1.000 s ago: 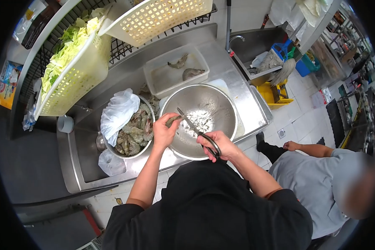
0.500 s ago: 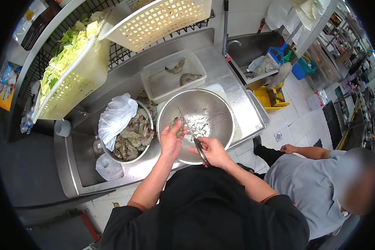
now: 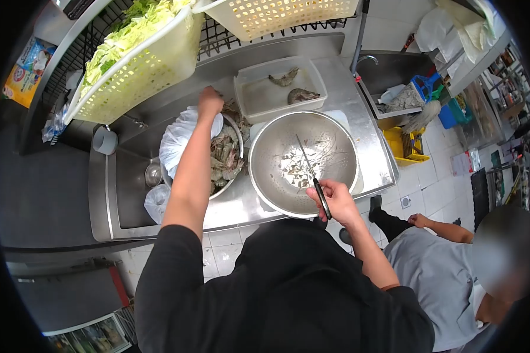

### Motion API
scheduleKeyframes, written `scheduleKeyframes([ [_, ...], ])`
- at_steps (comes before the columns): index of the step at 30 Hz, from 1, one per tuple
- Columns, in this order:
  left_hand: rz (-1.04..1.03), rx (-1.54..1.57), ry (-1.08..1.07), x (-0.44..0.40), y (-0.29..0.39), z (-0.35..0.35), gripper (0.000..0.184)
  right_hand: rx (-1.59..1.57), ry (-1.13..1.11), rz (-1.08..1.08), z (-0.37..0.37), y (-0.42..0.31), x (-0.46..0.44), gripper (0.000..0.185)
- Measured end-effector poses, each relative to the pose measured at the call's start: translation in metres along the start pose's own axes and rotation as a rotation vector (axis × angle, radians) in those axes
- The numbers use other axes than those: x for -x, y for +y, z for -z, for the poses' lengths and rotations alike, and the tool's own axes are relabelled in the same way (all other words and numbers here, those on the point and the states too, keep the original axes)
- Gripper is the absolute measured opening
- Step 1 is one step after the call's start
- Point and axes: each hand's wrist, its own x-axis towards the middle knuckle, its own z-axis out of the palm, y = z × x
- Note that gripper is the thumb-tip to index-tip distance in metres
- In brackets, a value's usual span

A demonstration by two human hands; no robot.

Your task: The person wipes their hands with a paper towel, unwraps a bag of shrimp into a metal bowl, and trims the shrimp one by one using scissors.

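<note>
My right hand (image 3: 337, 203) grips black-handled scissors (image 3: 320, 197), their narrow blades pointing away from me over a large steel bowl (image 3: 265, 188). Small pale scraps and thin strands lie in the bowl. My left hand (image 3: 210, 101) is stretched far forward, beyond the pot (image 3: 242, 146) of raw shrimp (image 3: 222, 162); its fingers point away and are mostly hidden, so I cannot see whether they hold anything. A white plastic bag (image 3: 176, 138) lies over the pot's left part, partly behind my forearm. More shrimp (image 3: 234, 113) sit between the pot and a clear plastic tub (image 3: 254, 113).
Two shrimp lie in the tub. Perforated baskets, one with cut cabbage (image 3: 141, 32), stand on the rack (image 3: 218, 41) above. A sink basin (image 3: 129, 194) is at left. At right, a person in grey (image 3: 430, 270) is close by, with a yellow bucket (image 3: 403, 144) beyond.
My left hand has left the bowl, where it held a shrimp, and moved forward and left past the pot. The shrimp is no longer seen in it. The scissors stay over the bowl. The view has shifted.
</note>
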Motion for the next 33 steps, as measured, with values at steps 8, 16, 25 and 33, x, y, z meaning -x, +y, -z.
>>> scheduleKeyframes([
  [8,-0.026,0.170,-0.500,0.039,0.004,0.090,0.028,-0.011,0.010,0.003,0.001,0.014,0.001,0.069],
  [16,-0.355,-0.402,-0.536,0.178,-0.009,0.129,0.033,-0.091,-0.034,0.036,0.004,0.015,-0.006,0.067],
  [25,-0.228,0.131,-0.382,0.176,0.006,0.158,0.035,-0.395,-0.511,0.055,0.003,0.010,-0.004,0.049],
  [33,0.046,0.790,-0.593,0.192,0.104,0.120,0.035,-0.384,-0.617,0.111,-0.018,0.008,-0.006,0.064],
])
